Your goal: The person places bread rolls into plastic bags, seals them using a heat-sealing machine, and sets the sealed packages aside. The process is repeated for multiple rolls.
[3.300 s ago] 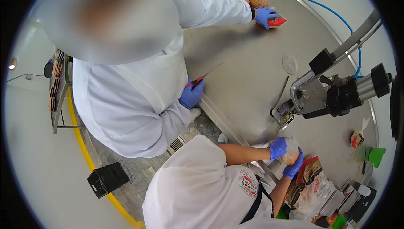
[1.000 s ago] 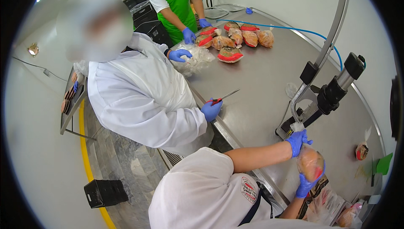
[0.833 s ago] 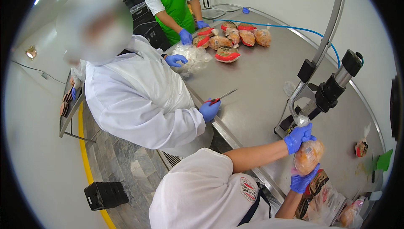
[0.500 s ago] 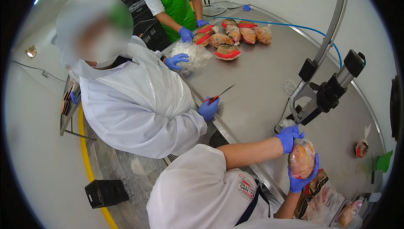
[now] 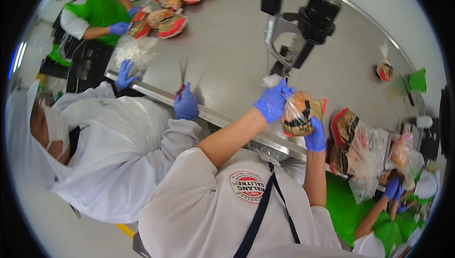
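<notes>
My left hand (image 5: pixel 272 103), in a blue glove, is closed at the gathered neck of a clear plastic bag, right beside the metal head of a clipping machine (image 5: pixel 289 59). Inside that bag is a rounded, orange-brown piece of meat with a black, gold and red label; this bagged meat (image 5: pixel 302 115) rests in my right hand (image 5: pixel 315 135). The right fingers, also gloved in blue, wrap its lower right side. My own fingers partly hide the bag's neck.
Left of me, a co-worker holds red-handled scissors (image 5: pixel 181 90) upright, near a heap of clear bags (image 5: pixel 134 54). Several bagged meats (image 5: pixel 173 26) lie at the far left. More packs (image 5: pixel 345 126) and a knife (image 5: pixel 406 89) are at the right. Co-workers in green stand at both ends.
My view has turned. The bagged meat has been rotated so its label shows, and its neck has come up to the machine head. The co-worker's scissors now point away from me.
</notes>
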Available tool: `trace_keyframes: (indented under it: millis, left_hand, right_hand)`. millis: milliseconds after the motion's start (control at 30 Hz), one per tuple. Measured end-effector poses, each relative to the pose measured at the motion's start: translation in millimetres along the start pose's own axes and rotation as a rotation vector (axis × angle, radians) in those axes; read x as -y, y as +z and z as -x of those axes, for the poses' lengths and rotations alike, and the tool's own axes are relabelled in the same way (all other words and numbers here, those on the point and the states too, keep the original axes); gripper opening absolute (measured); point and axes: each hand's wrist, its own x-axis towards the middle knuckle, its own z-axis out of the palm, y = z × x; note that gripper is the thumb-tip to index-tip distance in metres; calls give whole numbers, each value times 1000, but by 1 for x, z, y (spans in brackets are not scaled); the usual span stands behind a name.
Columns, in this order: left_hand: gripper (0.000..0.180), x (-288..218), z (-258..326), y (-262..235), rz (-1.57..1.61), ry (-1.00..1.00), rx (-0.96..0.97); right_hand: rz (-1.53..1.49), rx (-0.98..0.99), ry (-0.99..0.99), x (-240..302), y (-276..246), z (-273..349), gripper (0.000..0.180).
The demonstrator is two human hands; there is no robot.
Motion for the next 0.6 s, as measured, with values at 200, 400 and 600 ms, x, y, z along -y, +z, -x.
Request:
trace_keyframes:
  millis: [200, 400, 600]
  left_hand:
    - [14, -8, -20, -35, -346, 45, 161]
    - [9, 7, -53, -57, -137, -43, 118]
    - [23, 12, -88, -57, 160, -123, 28]
  right_hand:
    - [-92, -52, 54, -4, 4, -26, 51]
    - [98, -125, 5, 17, 5, -69, 49]
    - [278, -173, -20, 42, -8, -116, 54]
